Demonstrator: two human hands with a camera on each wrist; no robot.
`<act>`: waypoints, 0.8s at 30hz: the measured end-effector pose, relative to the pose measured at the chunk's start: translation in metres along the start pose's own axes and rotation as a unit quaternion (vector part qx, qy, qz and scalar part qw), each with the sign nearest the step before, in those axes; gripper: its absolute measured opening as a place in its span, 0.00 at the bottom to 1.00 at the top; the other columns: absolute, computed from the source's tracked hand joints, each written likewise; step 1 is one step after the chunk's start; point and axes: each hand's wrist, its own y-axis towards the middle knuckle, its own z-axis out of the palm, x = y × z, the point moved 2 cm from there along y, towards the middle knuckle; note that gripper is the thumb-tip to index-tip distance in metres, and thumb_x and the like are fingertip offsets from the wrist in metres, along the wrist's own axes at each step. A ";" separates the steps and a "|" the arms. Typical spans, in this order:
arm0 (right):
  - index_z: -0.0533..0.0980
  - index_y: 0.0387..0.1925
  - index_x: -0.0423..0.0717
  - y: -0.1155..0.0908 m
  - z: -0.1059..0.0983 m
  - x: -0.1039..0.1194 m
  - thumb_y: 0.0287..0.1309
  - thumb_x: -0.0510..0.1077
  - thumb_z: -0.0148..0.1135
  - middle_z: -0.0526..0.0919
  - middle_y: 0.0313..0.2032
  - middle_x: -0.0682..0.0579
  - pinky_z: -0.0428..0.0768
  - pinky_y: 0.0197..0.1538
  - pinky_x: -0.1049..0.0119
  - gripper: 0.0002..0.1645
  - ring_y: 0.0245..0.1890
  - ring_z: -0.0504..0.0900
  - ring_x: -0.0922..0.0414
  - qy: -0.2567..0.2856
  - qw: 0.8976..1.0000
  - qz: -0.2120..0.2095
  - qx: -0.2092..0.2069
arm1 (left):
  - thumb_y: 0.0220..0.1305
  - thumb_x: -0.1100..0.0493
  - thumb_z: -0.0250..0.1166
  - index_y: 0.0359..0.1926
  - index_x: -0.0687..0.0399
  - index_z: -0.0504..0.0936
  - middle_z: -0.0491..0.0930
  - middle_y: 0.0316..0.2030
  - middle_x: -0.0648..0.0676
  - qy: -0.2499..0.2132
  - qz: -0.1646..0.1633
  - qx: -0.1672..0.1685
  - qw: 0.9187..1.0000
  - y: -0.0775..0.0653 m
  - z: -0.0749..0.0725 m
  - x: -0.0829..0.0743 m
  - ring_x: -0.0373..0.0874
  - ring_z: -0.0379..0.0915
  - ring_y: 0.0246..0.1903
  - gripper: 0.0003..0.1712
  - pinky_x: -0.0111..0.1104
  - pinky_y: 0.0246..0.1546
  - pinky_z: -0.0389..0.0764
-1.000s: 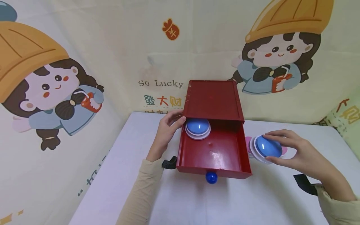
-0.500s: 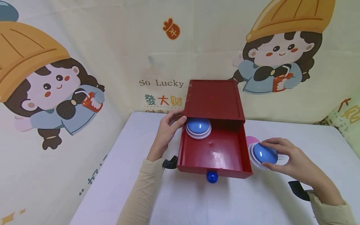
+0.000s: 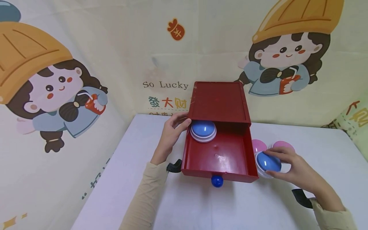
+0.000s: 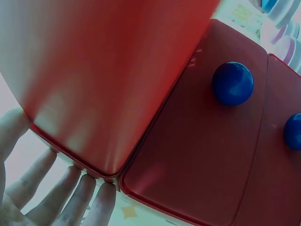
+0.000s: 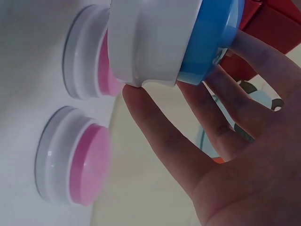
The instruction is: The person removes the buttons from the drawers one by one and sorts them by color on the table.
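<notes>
My left hand (image 3: 170, 135) holds the left side of a red drawer box (image 3: 219, 102), thumb near the top corner. In the left wrist view its fingers (image 4: 70, 188) lie along the box's edge. The box's top drawer (image 3: 224, 164) is pulled out, with a blue knob (image 3: 217, 181) at its front. A blue push button on a white base (image 3: 203, 129) sits in the drawer's back left corner. Beside the drawer's right wall, my right hand (image 3: 299, 169) grips a second blue push button (image 3: 269, 161), raised and tilted. The right wrist view shows its white base (image 5: 150, 42) between thumb and fingers.
Two pink push buttons with white bases, one on the left (image 3: 259, 145) and one on the right (image 3: 283, 146), stand on the white table behind my right hand. Lower drawer fronts (image 4: 197, 141) carry blue knobs too. A printed cloth (image 3: 129, 48) hangs behind the box.
My right hand has brought the blue push button toward me and slightly left, uncovering more of the pink buttons. The left hand, the drawer and the button inside have hardly moved.
</notes>
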 end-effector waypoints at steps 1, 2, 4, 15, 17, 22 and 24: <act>0.77 0.60 0.46 0.000 0.001 -0.001 0.38 0.45 0.84 0.72 0.57 0.44 0.86 0.34 0.68 0.43 0.54 0.64 0.62 0.003 1.000 0.005 0.004 | 0.68 0.51 0.65 0.62 0.46 0.76 0.77 0.59 0.49 0.001 0.002 -0.001 1.000 0.000 0.000 0.000 0.44 0.73 0.61 0.23 0.40 0.59 0.79; 0.76 0.60 0.46 0.000 0.002 -0.001 0.38 0.46 0.83 0.72 0.57 0.44 0.86 0.34 0.68 0.43 0.54 0.65 0.60 0.006 1.000 0.007 0.006 | 0.68 0.50 0.65 0.62 0.45 0.77 0.77 0.59 0.49 0.002 0.003 -0.001 1.000 0.000 -0.001 0.000 0.44 0.73 0.61 0.23 0.39 0.59 0.79; 0.76 0.60 0.45 -0.001 0.005 -0.002 0.38 0.46 0.83 0.72 0.57 0.42 0.87 0.34 0.64 0.43 0.55 0.66 0.52 0.014 1.000 0.014 0.014 | 0.67 0.49 0.65 0.62 0.44 0.77 0.77 0.59 0.48 0.004 0.002 -0.003 1.000 -0.001 -0.001 -0.001 0.43 0.73 0.61 0.23 0.39 0.59 0.79; 0.75 0.60 0.43 -0.003 0.018 -0.011 0.39 0.47 0.83 0.73 0.58 0.41 0.88 0.37 0.60 0.43 0.57 0.71 0.48 0.030 0.999 0.018 0.035 | 0.67 0.50 0.65 0.63 0.45 0.76 0.76 0.60 0.49 0.007 -0.010 -0.004 1.000 -0.001 -0.001 -0.003 0.43 0.72 0.61 0.24 0.41 0.59 0.79; 0.76 0.59 0.44 -0.003 0.020 -0.013 0.38 0.47 0.83 0.75 0.56 0.44 0.87 0.37 0.61 0.43 0.57 0.68 0.62 0.024 0.999 0.003 0.030 | 0.68 0.50 0.65 0.63 0.46 0.76 0.76 0.60 0.50 0.006 -0.010 -0.004 1.000 -0.002 -0.001 -0.003 0.44 0.72 0.62 0.24 0.42 0.59 0.79; 0.77 0.57 0.46 -0.004 0.024 -0.016 0.37 0.48 0.84 0.77 0.54 0.47 0.87 0.37 0.65 0.42 0.51 0.63 0.78 0.016 1.000 -0.005 0.027 | 0.68 0.51 0.65 0.63 0.46 0.76 0.76 0.60 0.50 0.004 -0.011 -0.006 1.000 -0.002 -0.001 -0.003 0.44 0.72 0.62 0.24 0.41 0.59 0.78; 0.77 0.57 0.46 -0.004 0.026 -0.017 0.37 0.49 0.84 0.76 0.54 0.47 0.85 0.38 0.70 0.42 0.51 0.63 0.76 0.013 1.000 -0.002 0.028 | 0.67 0.50 0.65 0.62 0.45 0.77 0.77 0.60 0.49 0.005 -0.013 -0.007 1.000 -0.001 -0.001 -0.002 0.44 0.72 0.61 0.24 0.40 0.59 0.79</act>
